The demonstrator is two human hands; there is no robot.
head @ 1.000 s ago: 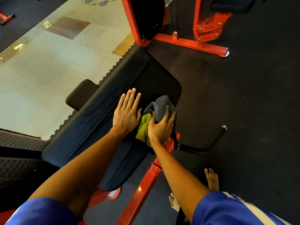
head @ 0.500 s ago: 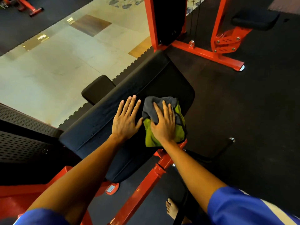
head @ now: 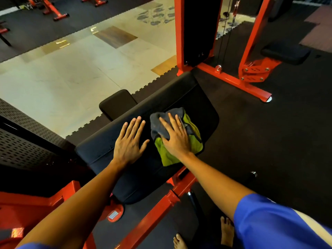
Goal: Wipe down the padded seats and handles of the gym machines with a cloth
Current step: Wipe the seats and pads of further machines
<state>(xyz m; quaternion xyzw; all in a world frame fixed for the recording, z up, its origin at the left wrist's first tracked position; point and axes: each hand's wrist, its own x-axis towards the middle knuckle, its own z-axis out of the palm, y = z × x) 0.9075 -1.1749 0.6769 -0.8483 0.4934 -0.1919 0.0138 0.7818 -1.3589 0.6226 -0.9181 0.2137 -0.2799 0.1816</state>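
A black padded seat [head: 172, 97] on a red frame slants across the middle of the view. A grey and green cloth [head: 195, 139] lies on its right half. My right hand [head: 175, 136] presses flat on the cloth with straight, spread fingers. My left hand [head: 128, 141] rests flat on the bare pad just left of the cloth, fingers straight. A small black roller pad [head: 116, 102] sticks out behind the seat's left edge. A metal handle bar [head: 253, 174] shows to the right, mostly dark against the floor.
A red machine frame [head: 231, 80] with a black weight stack and cables stands beyond the seat, and another black pad [head: 285, 52] sits at the far right. A perforated black shroud [head: 19, 141] is at the left. My bare feet [head: 227, 230] stand on black rubber flooring.
My right hand went from gripping the cloth at the seat's near right edge to pressing it flat farther up the pad. The cloth spread out. My left hand stayed flat on the pad.
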